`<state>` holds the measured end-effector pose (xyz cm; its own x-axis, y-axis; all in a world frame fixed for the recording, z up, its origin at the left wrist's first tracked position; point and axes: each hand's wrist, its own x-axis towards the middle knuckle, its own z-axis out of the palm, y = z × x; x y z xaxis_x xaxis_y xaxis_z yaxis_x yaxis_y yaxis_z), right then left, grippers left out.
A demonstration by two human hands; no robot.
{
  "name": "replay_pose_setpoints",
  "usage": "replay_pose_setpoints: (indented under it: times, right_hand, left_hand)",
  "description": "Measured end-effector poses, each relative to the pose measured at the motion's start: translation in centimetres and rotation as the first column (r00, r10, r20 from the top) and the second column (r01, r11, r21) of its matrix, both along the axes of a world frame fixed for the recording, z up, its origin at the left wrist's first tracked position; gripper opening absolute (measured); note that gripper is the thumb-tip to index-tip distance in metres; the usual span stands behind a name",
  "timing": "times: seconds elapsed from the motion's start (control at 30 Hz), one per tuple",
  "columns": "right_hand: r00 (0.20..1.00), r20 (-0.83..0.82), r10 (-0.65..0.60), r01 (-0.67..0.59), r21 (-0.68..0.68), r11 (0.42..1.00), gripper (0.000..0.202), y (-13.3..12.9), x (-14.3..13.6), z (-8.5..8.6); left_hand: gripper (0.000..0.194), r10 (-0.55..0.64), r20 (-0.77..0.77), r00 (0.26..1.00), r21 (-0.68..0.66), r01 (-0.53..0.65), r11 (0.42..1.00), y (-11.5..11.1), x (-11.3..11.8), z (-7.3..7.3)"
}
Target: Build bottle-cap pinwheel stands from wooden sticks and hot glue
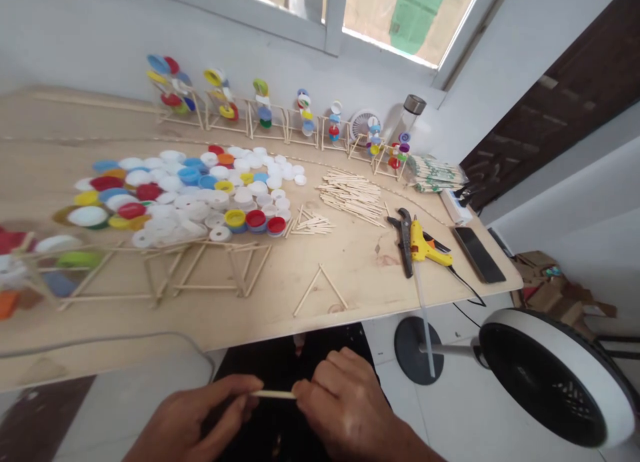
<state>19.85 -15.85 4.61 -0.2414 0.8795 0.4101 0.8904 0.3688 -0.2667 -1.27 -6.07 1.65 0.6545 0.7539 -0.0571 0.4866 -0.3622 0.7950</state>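
Between my two hands, below the table's front edge, is a thin pale wooden stick (277, 395). My left hand (210, 415) pinches one end between thumb and fingertips. The fingers of my right hand (345, 399) are curled around the other end. On the table just beyond, two sticks joined at the top form an open V shape (320, 290). Stick frames (205, 275) stand to its left. Behind it lie a small heap of short sticks (311, 222) and a larger heap of longer sticks (351, 197).
Bottle caps (185, 189) cover the table's left half. Cap-and-stick models (263, 109) line the wall. A yellow glue gun (425, 243), dark cutter (404, 239), phone (479, 255) and bottle (407, 119) are on the right. A fan (550, 375) stands beside the table.
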Motion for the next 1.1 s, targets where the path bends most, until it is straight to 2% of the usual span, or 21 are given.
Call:
replay_pose_setpoints:
  times: [0.17,0.4,0.57,0.67,0.73,0.93,1.03,1.1]
  right_hand:
    - [0.999,0.015,0.048,-0.048,0.005,0.999,0.022,-0.1,0.1,0.0]
    - [0.995,0.037,0.096,-0.096,0.004,0.995,0.022,-0.3,0.5,0.2]
    - [1.0,0.007,0.009,-0.009,-0.005,1.0,0.023,-0.6,1.3,0.5]
    - [1.0,-0.011,-0.019,0.019,-0.014,1.0,0.022,-0.5,1.5,0.8]
    - [1.0,-0.014,-0.017,0.017,0.001,1.0,0.021,-0.3,1.5,1.2]
    - [0.999,0.003,0.042,-0.042,0.055,0.998,0.021,0.1,2.0,2.0]
    - [0.998,0.019,0.067,-0.068,0.056,0.996,0.02,0.1,2.3,2.1]
    - [0.996,0.029,0.087,-0.089,0.067,0.994,0.02,0.2,2.4,2.1]
  left_hand:
    - [0.019,0.001,-0.023,1.0,0.015,0.0,1.0,-0.4,0.8,1.0]
    - [0.021,-0.009,-0.004,1.0,0.067,0.009,0.998,-0.8,0.5,0.2]
    - [0.023,-0.017,-0.001,1.0,0.054,0.017,0.998,0.8,-0.4,0.5]
    - [0.027,0.081,0.051,0.995,0.085,-0.085,0.993,1.0,-0.1,1.2]
    - [0.028,0.108,0.045,0.993,0.082,-0.111,0.99,0.8,0.5,1.8]
    - [0.021,0.027,0.041,0.999,-0.1,-0.023,0.995,0.6,1.5,3.0]
    - [0.024,0.003,0.045,0.999,-0.264,0.009,0.964,0.8,1.7,3.0]
    - [0.027,0.01,0.041,0.999,-0.323,0.003,0.946,0.8,1.9,3.0]
